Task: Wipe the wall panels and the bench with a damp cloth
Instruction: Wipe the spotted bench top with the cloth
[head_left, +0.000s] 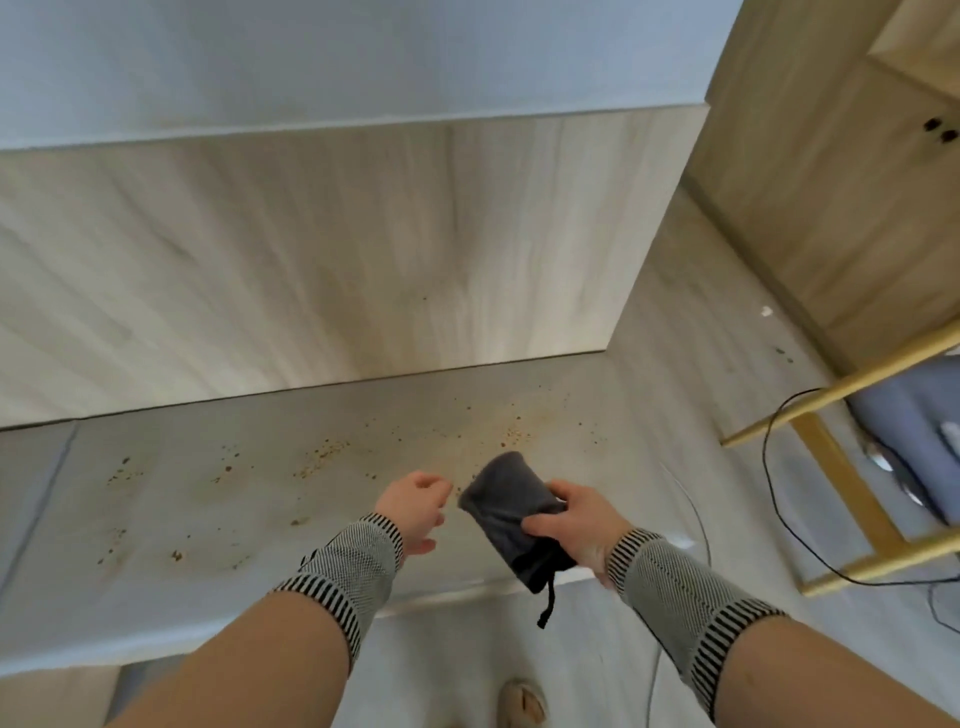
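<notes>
A dark grey cloth, folded into a pad, hangs over the front edge of the pale stone bench. My right hand grips the cloth from its right side, thumb on top. My left hand hovers just left of the cloth with loosely curled fingers and holds nothing. Brown specks and crumbs are scattered across the bench top. Behind the bench rises the light veined wall panel, with a plain white wall above it.
A wooden cabinet stands at the right. Below it are gold metal frame legs, a black cable on the floor and blue-grey fabric. A shoe shows on the floor at the bottom.
</notes>
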